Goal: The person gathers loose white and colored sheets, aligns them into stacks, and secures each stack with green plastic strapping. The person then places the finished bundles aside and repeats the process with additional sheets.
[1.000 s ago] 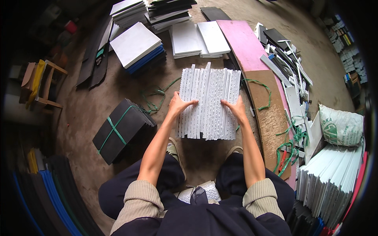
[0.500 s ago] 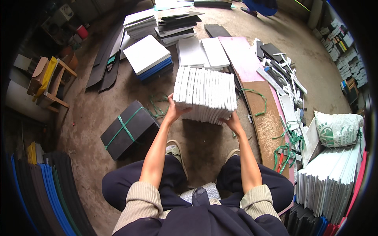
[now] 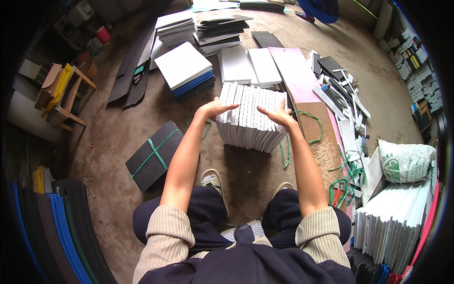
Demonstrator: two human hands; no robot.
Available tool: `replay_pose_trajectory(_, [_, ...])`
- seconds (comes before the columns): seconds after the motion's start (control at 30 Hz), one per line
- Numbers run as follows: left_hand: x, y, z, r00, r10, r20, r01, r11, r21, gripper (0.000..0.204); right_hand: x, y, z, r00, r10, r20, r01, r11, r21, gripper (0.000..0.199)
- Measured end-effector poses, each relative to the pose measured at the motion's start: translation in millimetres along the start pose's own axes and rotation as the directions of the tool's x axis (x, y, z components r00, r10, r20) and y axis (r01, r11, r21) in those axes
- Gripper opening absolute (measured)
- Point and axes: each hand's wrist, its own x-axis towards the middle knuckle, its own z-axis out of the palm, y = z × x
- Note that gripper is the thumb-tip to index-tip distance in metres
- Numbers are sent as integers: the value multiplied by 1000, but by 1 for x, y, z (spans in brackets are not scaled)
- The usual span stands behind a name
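Observation:
In front of me a block of upright white foam-like sheets (image 3: 250,125) stands on the floor, their edges facing up. My left hand (image 3: 213,109) lies against the block's left side near the top, its thumb stretched over the sheet edges. Opposite it, my right hand (image 3: 280,116) is against the right side, with thumb spread across the top and fingers extended. Both hands are open and touch the block without wrapping round it. Green plastic twine (image 3: 309,124) trails from beside the block onto a brown board; a strand hangs by its right side.
Left of me lies a dark bundle (image 3: 153,154) tied with green twine. Beyond are a white-topped blue stack (image 3: 184,66) and other sheet piles. To the right are a long board (image 3: 317,142), white and black offcuts (image 3: 347,94) and a printed sack (image 3: 405,161). A person (image 3: 321,10) is at the back.
My hands have shifted from low on the block's sides to its upper sides, thumbs now over the top. The block sits slightly lower and to the right in view.

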Motion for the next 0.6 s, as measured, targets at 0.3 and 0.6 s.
replay_pose_trajectory(0.3, [-2,0,-7,999,-50,6,50,990,-132,109,11,-16,16,984,124,-129,-134,988,-70,137])
replay_pose_trajectory(0.6, [-12,8,6,977,-179,-120,165,979,-121,97,0,-26,24,973,143,-184,-169,976,-136,131])
